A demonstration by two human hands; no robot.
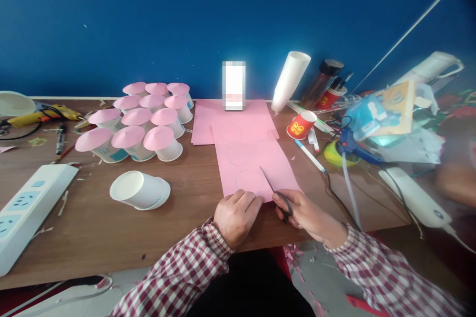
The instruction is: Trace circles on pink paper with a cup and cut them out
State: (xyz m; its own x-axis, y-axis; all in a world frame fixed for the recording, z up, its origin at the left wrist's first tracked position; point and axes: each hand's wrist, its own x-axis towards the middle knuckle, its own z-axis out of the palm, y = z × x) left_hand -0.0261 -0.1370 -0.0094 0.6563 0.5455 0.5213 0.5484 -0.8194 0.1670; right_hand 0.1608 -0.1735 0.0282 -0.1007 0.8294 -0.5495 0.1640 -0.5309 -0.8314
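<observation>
"Right, hands first. What is the left one doing?"

"Left hand: fingers curled, knuckles up, at the near edge of a pink paper sheet with faint drawn circles. Thumb hidden; cannot tell whether it pinches the edge."

"And the right?"

"Right hand grips black-handled metal scissors. Fingers closed around the handles, a blade over the sheet, tip pointing far and left, just right of the nearest circle."

"Where does the sheet lie?"

"Middle of the brown wooden table, near edge by both hands. Far end overlaps more pink paper."

"Left side?"

"Twelve white paper cups with pink cone tops, grouped in rows. Nearer, a plain white paper cup. Far left of that, a white power strip."

"Right side?"

"Tall leaning stack of white paper cups, far. Nearer, a tilted red paper cup with yellow print, then a blue-and-white marker. Blue glue gun further right."
</observation>
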